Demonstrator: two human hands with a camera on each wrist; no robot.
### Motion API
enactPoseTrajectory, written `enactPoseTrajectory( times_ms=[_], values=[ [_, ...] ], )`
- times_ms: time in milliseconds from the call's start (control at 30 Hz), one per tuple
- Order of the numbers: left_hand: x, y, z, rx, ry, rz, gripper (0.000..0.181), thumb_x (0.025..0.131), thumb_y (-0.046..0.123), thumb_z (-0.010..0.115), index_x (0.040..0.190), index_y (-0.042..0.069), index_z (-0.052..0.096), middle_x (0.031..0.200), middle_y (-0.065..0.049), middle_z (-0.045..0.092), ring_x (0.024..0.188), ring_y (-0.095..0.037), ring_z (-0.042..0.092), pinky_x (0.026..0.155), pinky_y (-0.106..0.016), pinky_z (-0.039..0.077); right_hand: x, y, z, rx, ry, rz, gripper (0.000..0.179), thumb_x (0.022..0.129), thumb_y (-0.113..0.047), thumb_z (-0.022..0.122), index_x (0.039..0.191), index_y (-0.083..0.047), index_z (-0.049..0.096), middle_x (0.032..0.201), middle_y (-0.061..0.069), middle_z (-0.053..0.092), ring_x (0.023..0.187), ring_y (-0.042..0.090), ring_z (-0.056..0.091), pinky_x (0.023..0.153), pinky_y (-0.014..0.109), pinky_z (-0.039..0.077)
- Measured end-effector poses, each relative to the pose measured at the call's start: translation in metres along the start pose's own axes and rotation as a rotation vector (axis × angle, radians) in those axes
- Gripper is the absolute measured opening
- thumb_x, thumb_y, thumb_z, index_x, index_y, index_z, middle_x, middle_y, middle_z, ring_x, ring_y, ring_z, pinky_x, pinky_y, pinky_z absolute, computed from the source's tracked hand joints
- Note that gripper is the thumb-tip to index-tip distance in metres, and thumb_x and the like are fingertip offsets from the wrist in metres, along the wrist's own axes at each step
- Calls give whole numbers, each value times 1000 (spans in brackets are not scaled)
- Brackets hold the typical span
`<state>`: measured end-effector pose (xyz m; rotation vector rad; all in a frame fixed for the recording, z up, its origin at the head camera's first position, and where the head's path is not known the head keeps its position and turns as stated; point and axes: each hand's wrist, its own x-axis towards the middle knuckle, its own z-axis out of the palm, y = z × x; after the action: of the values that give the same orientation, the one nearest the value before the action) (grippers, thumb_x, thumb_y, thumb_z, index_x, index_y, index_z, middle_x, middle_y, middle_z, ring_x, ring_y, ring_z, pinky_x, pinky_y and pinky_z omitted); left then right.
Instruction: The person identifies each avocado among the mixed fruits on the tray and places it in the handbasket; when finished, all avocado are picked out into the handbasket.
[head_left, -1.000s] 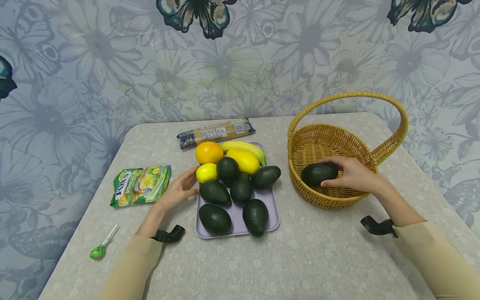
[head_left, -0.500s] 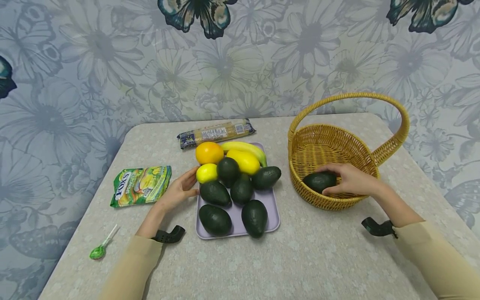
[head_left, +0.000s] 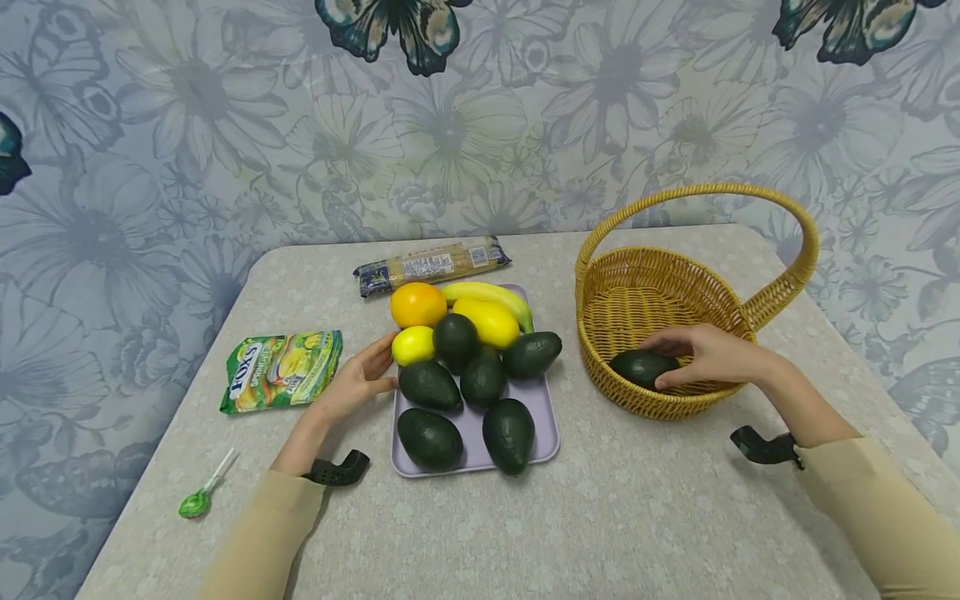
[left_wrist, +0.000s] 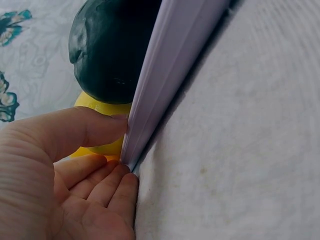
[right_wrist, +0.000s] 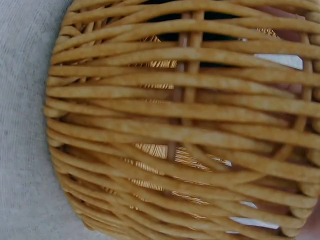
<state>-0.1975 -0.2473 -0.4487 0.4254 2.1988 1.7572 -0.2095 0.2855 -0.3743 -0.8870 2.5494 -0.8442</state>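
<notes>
In the head view my right hand (head_left: 712, 357) reaches over the near right side of the wicker basket (head_left: 630, 308). Its thumb and fingers hold the right end of a dark green avocado (head_left: 641, 367) low inside. From the right wrist, the basket wall (right_wrist: 150, 107) covers most of the view, with dark green showing through upper gaps. My left hand (head_left: 357, 385) lies against the left edge of the lilac tray (head_left: 549, 429). Up close, its thumb (left_wrist: 95, 125) touches the tray rim (left_wrist: 162, 75), the fingers extended alongside. Several avocados (head_left: 430, 439) and a lemon (head_left: 413, 346) rest on the tray.
An orange (head_left: 418, 306), a banana (head_left: 491, 296) and a larger yellow fruit (head_left: 486, 323) fill the tray's back. Behind it lies a long pasta packet (head_left: 433, 265). Left are a green FOX'S candy bag (head_left: 283, 372) and a lollipop (head_left: 198, 502). The basket's tall handle (head_left: 697, 192) arches overhead.
My right hand has lowered the avocado onto the basket's near side, then slid slightly right along it. The left hand stays at the tray edge.
</notes>
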Motion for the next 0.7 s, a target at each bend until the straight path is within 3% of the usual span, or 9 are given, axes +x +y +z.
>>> enactPoseTrajectory(
  times_ms=[333,500,567,700],
  values=[
    [0,1,0,5,-4,-3,77,87,-6,57,151,3,15,156,-13,12,140,-28,17,112,-38,20,-2,-1,-1,10,-18,5,56,81,-32,75,126,-3,58,121,9,61,106,29,59,88,45,50],
    [0,-1,-1,12,0,9,77,87,-7,57,150,3,15,155,-14,12,140,-29,17,112,-38,20,-4,-8,-5,44,22,8,56,81,-30,75,126,-2,58,122,13,60,109,33,58,90,50,49],
    [0,0,-1,7,0,9,77,87,-7,57,150,3,16,156,-14,13,140,-29,17,112,-38,20,-5,-13,-8,38,68,-18,54,81,-28,75,126,-3,58,121,12,61,108,30,59,89,45,50],
    [0,0,0,-5,-7,7,77,87,-8,56,151,4,16,156,-12,13,140,-27,17,113,-38,20,-4,-30,-12,3,184,-131,51,79,-20,77,124,-5,60,119,7,63,106,14,60,86,25,51]
  ],
)
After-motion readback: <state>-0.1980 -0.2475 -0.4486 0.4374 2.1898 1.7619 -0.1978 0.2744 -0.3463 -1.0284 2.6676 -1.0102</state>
